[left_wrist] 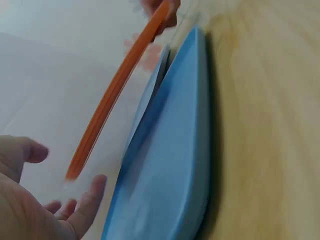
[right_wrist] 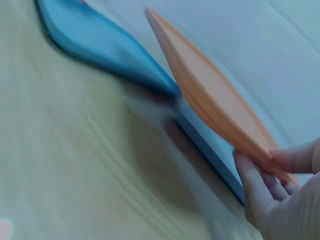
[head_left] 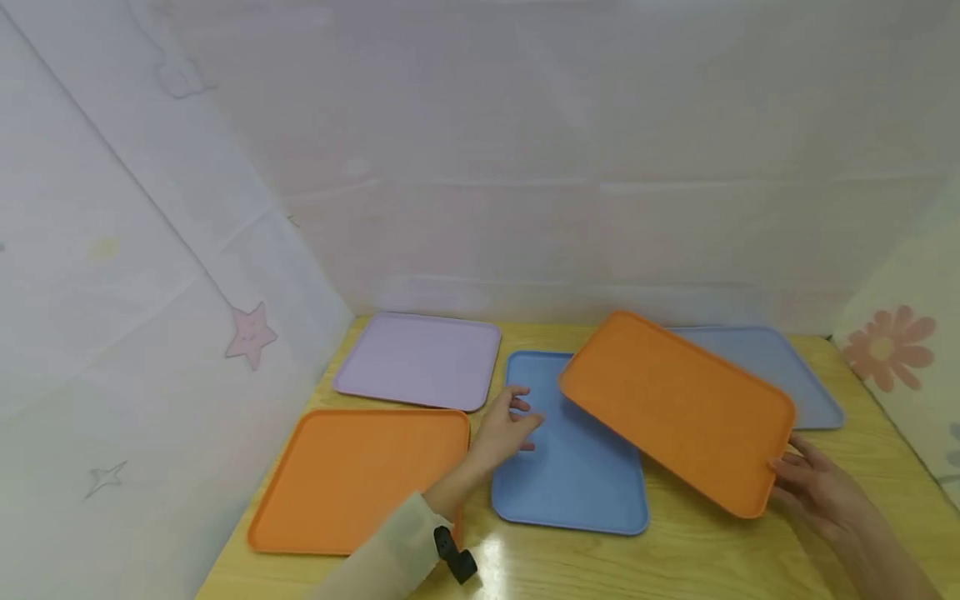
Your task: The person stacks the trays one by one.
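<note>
Right hand: We see the right hand [head_left: 825, 496] at the lower right of the frame. It pinches one end of the tipped orange tray [head_left: 678, 408], with the thumb on top and fingers below.
Left hand: We see the left hand [head_left: 504, 432] near the middle of the frame, over the left edge of the blue tray. It is let go, with loose, bent fingers that grip nothing. In the left wrist view, the far end of the tipped orange tray is near its thumb and fingertips.
Tipped orange tray: We find it right of the middle, held up in the air and slanting down to the right. It hides parts of two trays behind it.
Blue tray [head_left: 562, 492]: We see it flat on the desk [head_left: 720, 558], low in the middle, with a shadow on it.
Pale blue tray [head_left: 783, 379]: It lies at the right, near the back wall [head_left: 570, 225].
Purple tray [head_left: 420, 362]: It lies left of the middle, near that wall too.
Flat orange tray [head_left: 360, 475]: We see it at the lower left, just in front of the purple tray. The left sleeve [head_left: 401, 542] covers a bit of it.
Wall pictures: We spot a pink star [head_left: 251, 335] at the left and a flower [head_left: 889, 348] at the right.
</note>
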A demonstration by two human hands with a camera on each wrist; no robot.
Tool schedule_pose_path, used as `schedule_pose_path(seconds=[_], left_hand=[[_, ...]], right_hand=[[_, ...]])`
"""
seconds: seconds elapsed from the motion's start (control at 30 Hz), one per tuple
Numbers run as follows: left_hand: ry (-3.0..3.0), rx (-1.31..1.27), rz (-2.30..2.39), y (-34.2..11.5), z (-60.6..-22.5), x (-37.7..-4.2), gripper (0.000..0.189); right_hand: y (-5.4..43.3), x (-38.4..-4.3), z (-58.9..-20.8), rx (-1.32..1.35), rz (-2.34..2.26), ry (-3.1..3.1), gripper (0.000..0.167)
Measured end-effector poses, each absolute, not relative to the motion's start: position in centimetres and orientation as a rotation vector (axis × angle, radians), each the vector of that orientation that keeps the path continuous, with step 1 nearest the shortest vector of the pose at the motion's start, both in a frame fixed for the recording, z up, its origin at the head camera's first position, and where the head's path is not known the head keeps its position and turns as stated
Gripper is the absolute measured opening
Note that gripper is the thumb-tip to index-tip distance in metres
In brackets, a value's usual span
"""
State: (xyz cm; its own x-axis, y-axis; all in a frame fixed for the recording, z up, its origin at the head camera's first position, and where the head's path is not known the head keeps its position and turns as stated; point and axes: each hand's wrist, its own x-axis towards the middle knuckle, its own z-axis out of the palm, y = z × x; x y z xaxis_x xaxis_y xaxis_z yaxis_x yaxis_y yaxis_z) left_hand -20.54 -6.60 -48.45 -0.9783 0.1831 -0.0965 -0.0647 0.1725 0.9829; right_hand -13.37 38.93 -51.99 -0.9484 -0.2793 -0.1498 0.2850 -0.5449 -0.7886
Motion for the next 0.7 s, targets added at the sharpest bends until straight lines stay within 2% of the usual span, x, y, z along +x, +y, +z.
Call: schedule_pose_path(seconds=[0.13, 0.27, 0.37, 0.5, 0.7], left_hand=[[1.932, -0.06, 2.173, -4.4, -48.6, -19.5, 0.068], [1.739, -0.186, 2.388, -3.3, -49.0, -19.3, 0.071], [1.669, -0.226, 2.489, -3.2, -49.3, -19.4, 0.068], [1.636, -0.228, 2.548, -3.1, -49.6, -19.2, 0.068], [1.64, -0.284, 2.569, -3.2, -49.6, -19.1, 0.074]], right_hand=[[34.7, -12.8, -51.8, 0.187, -2.493, 1.414, 0.043], [31.2, -12.5, -51.0, 0.281, -2.458, 1.489, 0.058], [29.1, -12.5, -50.4, 0.265, -2.48, 1.519, 0.06], [26.6, -12.7, -50.0, 0.212, -2.556, 1.535, 0.05], [23.3, -12.8, -49.9, 0.261, -2.646, 1.534, 0.053]])
